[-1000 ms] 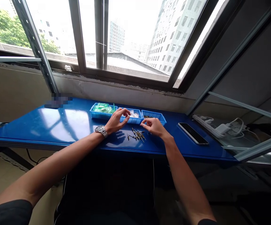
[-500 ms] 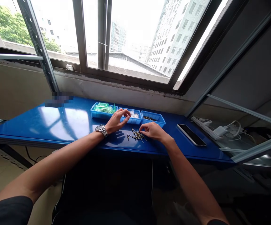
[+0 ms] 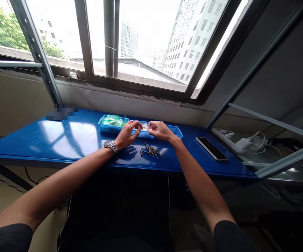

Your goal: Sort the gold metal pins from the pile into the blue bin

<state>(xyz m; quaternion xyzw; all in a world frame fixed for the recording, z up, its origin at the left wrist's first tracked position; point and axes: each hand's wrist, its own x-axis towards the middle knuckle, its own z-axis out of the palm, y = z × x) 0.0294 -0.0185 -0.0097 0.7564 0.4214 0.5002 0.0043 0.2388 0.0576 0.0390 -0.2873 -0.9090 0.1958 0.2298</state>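
Observation:
Over the front of the middle blue bin, my left hand (image 3: pixel 126 134), with a metal watch on its wrist, is curled with thumb and forefinger close together. Just to its right my right hand (image 3: pixel 162 132) is closed in a pinch, its fingertips facing the left ones across a small gap. Whatever either pinch holds is too small to make out. Below the hands lies a loose pile of thin metal pins (image 3: pixel 153 150), dark and brass-coloured. Small clear packets (image 3: pixel 144 126) show in the middle bin (image 3: pixel 144 134) between my hands.
A blue bin (image 3: pixel 105 129) with green packets (image 3: pixel 112 120) stands on the left. The right-hand bin (image 3: pixel 178 131) is partly hidden by my right hand. A phone (image 3: pixel 211 148) lies on the blue table (image 3: pixel 85 140) at right, near a power strip (image 3: pixel 228 141) and white charger (image 3: pixel 243 142).
My right hand has lifted from the pile of pins and moved up and left, close to my left hand. My left hand stays nearly in place. The view has shifted slightly.

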